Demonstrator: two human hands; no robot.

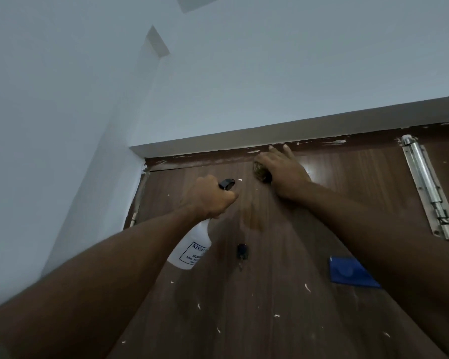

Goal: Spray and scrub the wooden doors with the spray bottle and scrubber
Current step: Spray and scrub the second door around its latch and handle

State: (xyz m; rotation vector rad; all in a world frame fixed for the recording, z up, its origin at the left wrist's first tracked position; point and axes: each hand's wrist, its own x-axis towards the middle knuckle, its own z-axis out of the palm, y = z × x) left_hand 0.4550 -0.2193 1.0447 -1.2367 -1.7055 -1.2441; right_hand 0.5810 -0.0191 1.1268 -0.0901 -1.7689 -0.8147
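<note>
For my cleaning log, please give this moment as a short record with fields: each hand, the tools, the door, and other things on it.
left hand: grips the neck of the spray bottle, nozzle toward the door
right hand: presses the scrubber on the door near its top edge
door: brown wood, white paint flecks, a damp patch below the scrubber
metal bolt: upper right of the door
blue plate: on the door under the right forearm
small dark fitting: beside the bottle; kind unclear
</note>
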